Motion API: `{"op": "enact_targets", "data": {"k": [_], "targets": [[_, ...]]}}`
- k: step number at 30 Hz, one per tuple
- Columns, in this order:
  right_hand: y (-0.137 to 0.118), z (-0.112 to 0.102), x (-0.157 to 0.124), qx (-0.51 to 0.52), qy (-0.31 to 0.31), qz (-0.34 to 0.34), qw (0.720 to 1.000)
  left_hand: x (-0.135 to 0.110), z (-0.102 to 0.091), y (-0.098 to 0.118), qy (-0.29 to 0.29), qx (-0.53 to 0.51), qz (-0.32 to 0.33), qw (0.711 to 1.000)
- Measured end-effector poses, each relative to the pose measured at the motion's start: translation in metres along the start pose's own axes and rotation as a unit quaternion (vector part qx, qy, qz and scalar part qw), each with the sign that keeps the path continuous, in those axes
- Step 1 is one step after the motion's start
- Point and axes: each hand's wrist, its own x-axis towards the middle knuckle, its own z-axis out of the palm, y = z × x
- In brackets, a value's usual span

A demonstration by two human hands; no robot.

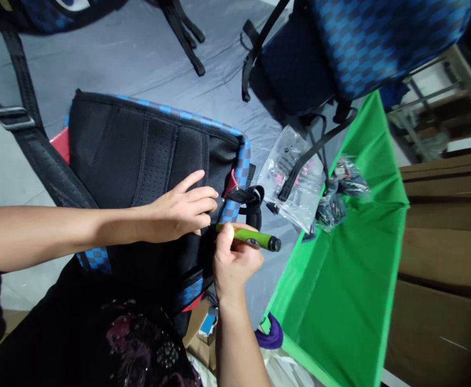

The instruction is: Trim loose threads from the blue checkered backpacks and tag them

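Observation:
A black backpack point(114, 145) with blue checkered edging lies with its padded back panel up. My left hand point(182, 207) rests on that panel, palm down, fingers stretched out and a little apart. In my right hand point(235, 258) is a green marker pen point(259, 238), gripped between thumb and fingers; its dark end points right and its other end reaches toward the bag's edging. A black strap point(253, 199) is bunched beside the bag's right edge, near a small red tab point(230, 184). What the marker's left end touches is hidden by my hand.
Another blue checkered backpack point(364, 48) stands at the upper right, and part of one point(50, 16) shows at upper left. A clear plastic bag point(287, 177) lies on the grey cloth point(223, 107). A green fabric bin point(340, 285) holds wrapped items; cardboard boxes point(444, 258) stand behind it.

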Motion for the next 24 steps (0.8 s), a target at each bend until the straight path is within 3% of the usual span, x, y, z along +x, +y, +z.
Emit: {"op": "enact_targets", "data": {"k": [6,16,21,24], "targets": [[0.001,-0.001,0.000,0.005,-0.013,0.009,1.000,0.001,0.000,-0.002,-0.004,-0.004,-0.004,1.000],[0.007,0.001,0.002,0.013,0.009,-0.093,0.996,0.011,-0.011,-0.003,-0.033,0.035,0.010,0.999],[0.012,0.002,-0.016,0.113,0.025,-0.065,0.991,0.032,-0.042,-0.010,-0.128,0.116,0.120,0.978],[-0.001,-0.004,-0.030,0.157,0.044,-0.112,0.980,0.034,-0.082,0.006,-0.133,0.119,0.104,0.978]]}}
